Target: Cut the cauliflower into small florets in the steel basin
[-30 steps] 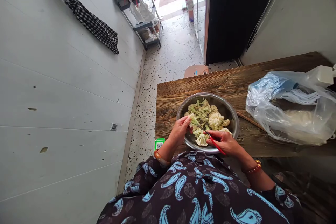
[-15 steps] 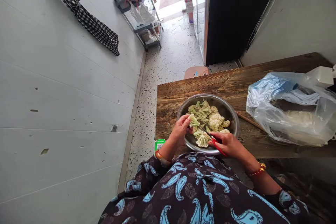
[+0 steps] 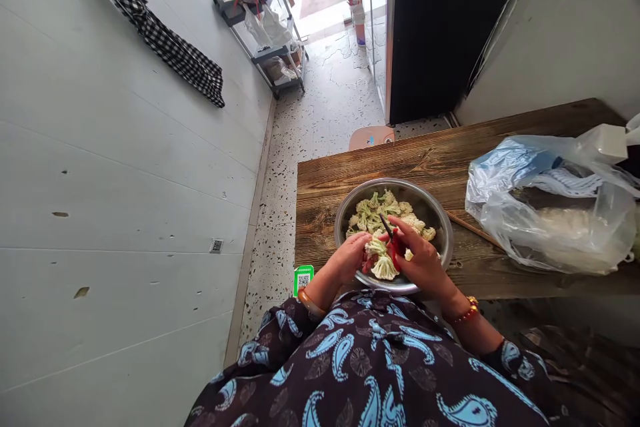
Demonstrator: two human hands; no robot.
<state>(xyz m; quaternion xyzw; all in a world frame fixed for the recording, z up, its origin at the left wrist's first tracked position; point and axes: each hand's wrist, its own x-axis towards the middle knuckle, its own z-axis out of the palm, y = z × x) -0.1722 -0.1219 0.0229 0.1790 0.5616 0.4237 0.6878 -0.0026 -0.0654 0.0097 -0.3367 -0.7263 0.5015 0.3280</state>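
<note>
A metal bowl on the wooden table holds cut cauliflower florets. Over its near left side, the fingers of my left hand are closed on a cauliflower piece. My right hand grips red-handled scissors whose dark blades point up and away, over the bowl. A pale, fan-shaped floret shows between the two hands, low in the bowl. My fingers hide part of the scissor handles and some of the florets.
Right of the bowl, a clear plastic bag lies on the wooden table, with a thin stick between them. A green QR card is by the table's left edge. Beyond are a pink stool and a shelved cart.
My right hand has turned the scissors, so the blades now point up and away instead of toward my left hand. My left hand has shifted slightly nearer and right, still holding cauliflower.
</note>
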